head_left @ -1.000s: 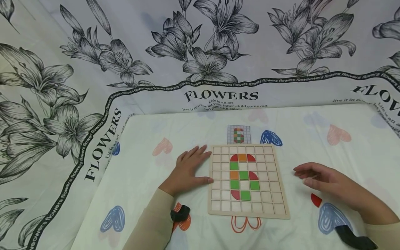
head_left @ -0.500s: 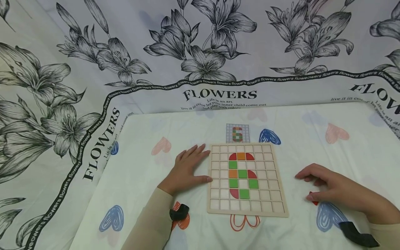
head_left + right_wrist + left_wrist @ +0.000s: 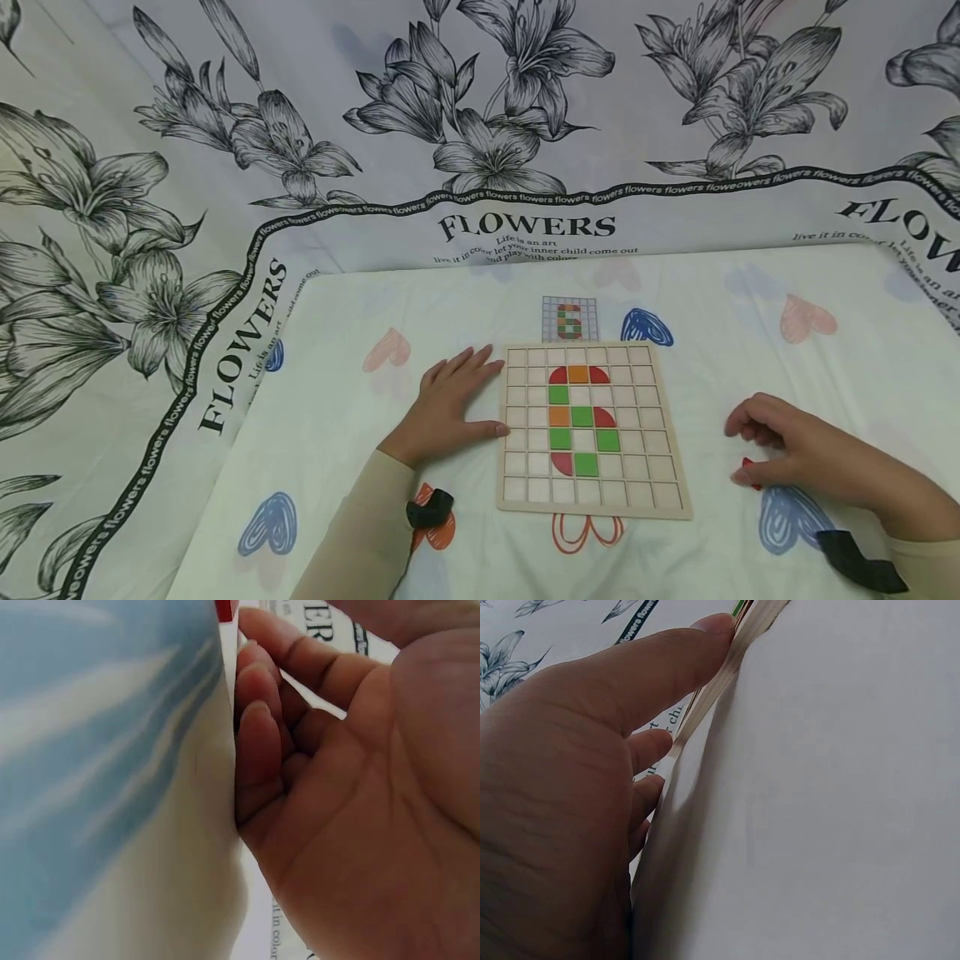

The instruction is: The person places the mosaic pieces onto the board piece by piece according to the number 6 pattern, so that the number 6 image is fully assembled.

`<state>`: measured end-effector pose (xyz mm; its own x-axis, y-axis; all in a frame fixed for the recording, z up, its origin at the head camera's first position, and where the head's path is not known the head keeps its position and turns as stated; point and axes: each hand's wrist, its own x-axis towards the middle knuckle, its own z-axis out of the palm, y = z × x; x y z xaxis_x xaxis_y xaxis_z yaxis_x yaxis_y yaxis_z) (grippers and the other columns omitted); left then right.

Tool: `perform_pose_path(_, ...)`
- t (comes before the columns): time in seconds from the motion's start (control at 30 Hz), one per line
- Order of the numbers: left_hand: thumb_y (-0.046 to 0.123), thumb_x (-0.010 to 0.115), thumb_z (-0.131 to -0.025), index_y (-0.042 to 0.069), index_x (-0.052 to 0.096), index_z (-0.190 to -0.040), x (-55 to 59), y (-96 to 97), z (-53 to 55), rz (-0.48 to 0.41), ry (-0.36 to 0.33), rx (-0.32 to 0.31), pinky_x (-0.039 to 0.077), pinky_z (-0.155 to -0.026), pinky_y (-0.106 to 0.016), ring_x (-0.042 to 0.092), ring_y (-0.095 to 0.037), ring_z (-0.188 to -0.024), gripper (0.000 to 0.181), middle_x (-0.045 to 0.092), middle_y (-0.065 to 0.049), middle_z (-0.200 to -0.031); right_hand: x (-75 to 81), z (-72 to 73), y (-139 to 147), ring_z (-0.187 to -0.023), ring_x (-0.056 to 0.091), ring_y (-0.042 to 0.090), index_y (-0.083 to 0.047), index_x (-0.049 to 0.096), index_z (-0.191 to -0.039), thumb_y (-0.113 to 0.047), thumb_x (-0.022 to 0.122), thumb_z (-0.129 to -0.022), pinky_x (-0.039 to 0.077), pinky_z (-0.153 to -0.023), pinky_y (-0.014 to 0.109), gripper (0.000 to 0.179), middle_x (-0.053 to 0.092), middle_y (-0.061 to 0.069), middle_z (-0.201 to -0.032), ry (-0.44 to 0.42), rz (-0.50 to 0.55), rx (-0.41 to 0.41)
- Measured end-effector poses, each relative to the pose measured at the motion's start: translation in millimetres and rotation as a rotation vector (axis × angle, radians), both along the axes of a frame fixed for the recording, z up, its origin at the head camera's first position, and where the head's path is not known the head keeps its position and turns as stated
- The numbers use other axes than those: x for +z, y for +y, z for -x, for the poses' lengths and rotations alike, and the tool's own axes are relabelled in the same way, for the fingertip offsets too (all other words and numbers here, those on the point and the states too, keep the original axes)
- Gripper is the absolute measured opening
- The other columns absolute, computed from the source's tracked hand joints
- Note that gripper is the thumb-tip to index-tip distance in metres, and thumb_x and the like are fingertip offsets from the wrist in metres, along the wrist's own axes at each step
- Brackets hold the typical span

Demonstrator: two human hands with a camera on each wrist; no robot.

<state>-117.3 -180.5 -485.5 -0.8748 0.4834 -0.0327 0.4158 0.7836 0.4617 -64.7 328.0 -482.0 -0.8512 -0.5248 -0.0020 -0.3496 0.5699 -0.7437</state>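
Note:
A square wooden grid board [image 3: 596,511] lies on the cloth, with red, orange and green tiles in its cells forming a shape like a 6. My left hand [image 3: 450,408] rests flat at the board's left side, thumb and fingertips right at its edge; the left wrist view shows the thumb [image 3: 667,664] against that edge. To the right of the board, my right hand [image 3: 802,450] is lowered on the cloth with loosely bent fingers, thumb and index finger apart. A small red piece [image 3: 223,610] lies by its thumb, mostly covered by it in the head view.
Behind the board lies a small pattern card [image 3: 570,318] printed with a coloured 6 on a grid, its lower edge meeting the board. A white cloth [image 3: 360,517] with heart prints covers the table. A flower-printed curtain [image 3: 405,167] hangs behind and to the left.
My right hand has come down over the red piece, which was in plain view before, and its fingers have bent and drawn back to the right. The left hand stays at the board.

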Motion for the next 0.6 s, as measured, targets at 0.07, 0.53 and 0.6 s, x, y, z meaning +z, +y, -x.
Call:
perform_pose_path(0.07, 0.077, 0.069, -0.092, 0.034, 0.039, -0.171, -0.3, 0.0, 0.4, 0.003, -0.006, 0.002, 0.007, -0.127, -0.055, 0.007, -0.012, -0.164, 0.095, 0.018, 0.014, -0.179, 0.1, -0.8, 2.1, -0.094, 0.054, 0.008, -0.013, 0.065, -0.118, -0.006, 0.096, -0.082, 0.044, -0.078, 0.015, 0.048, 0.057, -0.007, -0.108, 0.014, -0.001, 0.015)
perform_pose_path(0.53, 0.077, 0.070, -0.091, 0.033, 0.041, -0.170, 0.8, 1.5, -0.2, -0.001, 0.003, 0.008, 0.008, -0.127, -0.056, 0.009, -0.015, -0.165, 0.095, 0.022, 0.011, -0.179, 3.2, -3.5, 4.1, -0.087, 0.053, 0.007, -0.027, 0.066, -0.096, -0.010, 0.097, -0.081, 0.042, -0.075, 0.014, 0.039, 0.056, -0.014, -0.097, 0.053, -0.044, -0.016)
perform_pose_path(0.6, 0.078, 0.069, -0.091, 0.034, 0.041, -0.170, 0.3, 1.4, -0.2, 0.008, 0.001, 0.012, 0.008, -0.127, -0.056, 0.008, -0.014, -0.164, 0.095, 0.021, 0.012, -0.179, 4.8, -3.8, 3.4, -0.084, 0.051, 0.006, -0.026, 0.065, -0.093, -0.012, 0.096, -0.082, 0.041, -0.072, 0.017, 0.036, 0.055, -0.015, -0.095, 0.026, -0.066, -0.027)
